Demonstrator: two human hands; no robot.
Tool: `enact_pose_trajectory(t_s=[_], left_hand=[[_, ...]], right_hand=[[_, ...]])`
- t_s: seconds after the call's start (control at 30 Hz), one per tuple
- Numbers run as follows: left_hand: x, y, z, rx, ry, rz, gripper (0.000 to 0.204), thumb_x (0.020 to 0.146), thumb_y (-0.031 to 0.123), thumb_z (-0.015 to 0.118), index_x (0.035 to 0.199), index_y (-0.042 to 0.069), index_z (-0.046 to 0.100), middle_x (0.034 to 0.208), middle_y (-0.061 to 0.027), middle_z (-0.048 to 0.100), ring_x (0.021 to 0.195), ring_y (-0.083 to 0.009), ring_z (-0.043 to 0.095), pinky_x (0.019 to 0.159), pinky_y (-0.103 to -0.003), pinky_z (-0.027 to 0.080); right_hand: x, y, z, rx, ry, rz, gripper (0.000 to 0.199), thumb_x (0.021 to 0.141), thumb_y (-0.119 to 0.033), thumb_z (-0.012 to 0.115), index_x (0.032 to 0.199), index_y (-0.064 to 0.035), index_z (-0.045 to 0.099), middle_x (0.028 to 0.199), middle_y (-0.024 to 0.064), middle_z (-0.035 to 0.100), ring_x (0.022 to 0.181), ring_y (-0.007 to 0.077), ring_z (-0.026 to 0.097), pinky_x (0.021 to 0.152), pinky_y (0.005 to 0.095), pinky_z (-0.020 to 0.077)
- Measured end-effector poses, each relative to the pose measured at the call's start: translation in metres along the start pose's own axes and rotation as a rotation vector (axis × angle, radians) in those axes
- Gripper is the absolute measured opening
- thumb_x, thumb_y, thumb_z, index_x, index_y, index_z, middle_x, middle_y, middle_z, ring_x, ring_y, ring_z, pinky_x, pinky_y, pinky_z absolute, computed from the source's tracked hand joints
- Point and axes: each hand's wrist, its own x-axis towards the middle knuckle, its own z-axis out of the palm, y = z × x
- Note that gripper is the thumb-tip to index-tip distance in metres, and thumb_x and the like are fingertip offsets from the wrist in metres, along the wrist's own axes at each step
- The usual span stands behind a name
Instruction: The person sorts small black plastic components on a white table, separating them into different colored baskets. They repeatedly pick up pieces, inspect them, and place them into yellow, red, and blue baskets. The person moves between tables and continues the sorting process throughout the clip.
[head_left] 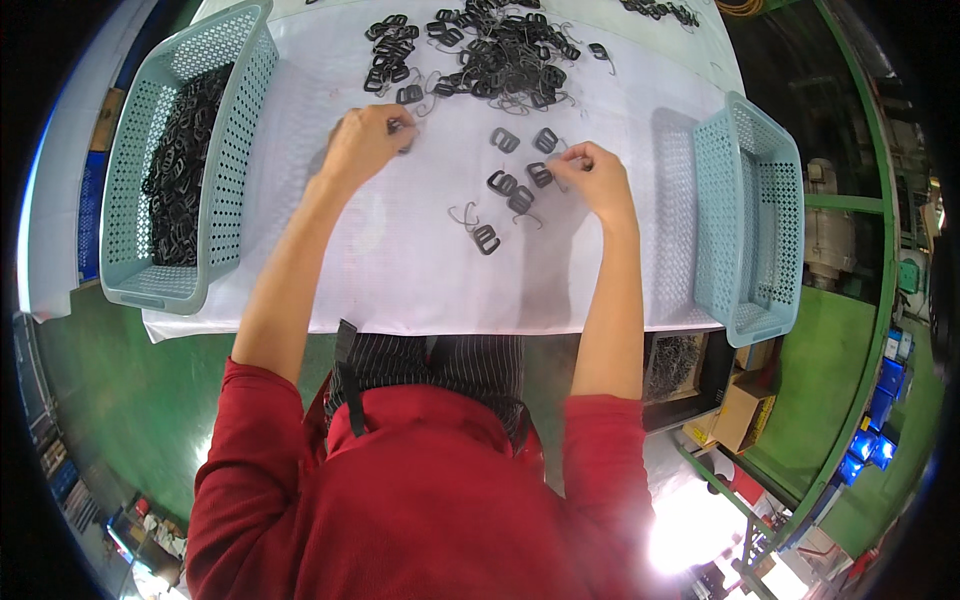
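Note:
A pile of small black plastic buckles lies at the far middle of the white-covered table. My left hand is closed around one black buckle just below the pile. My right hand pinches a black buckle at its fingertips. Several loose buckles lie between and below my hands, one with a thin wire hook attached.
A pale blue perforated basket on the left holds many black buckles. A matching basket stands on the right edge of the table. Green floor and cardboard boxes lie beyond, at lower right.

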Motion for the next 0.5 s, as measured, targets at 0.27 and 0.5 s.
enact_pose_trajectory(t_s=[0.27,0.5], left_hand=[[0.016,0.058,0.064,0.101,-0.044,0.236,0.039,0.077,0.035,0.067,0.107,0.013,0.058,0.072,-0.0114,0.065,0.071,-0.0313,0.064,0.064,-0.041,0.050],[0.027,0.042,0.089,0.235,0.137,0.366,0.023,0.081,0.031,0.062,0.091,0.011,0.061,0.068,-0.0111,0.064,0.062,-0.0296,0.063,0.054,-0.040,0.049]], right_hand=[[-0.017,0.005,-0.012,0.700,-0.271,0.061,0.023,0.073,-0.021,0.071,0.084,-0.0026,0.063,0.074,0.0077,0.063,0.067,0.0161,0.059,0.061,0.0295,0.0460],[-0.037,-0.008,0.018,-0.018,-0.129,0.020,0.026,0.073,-0.019,0.072,0.088,-0.0015,0.059,0.075,0.0089,0.064,0.068,0.0197,0.061,0.061,0.0319,0.0469]])
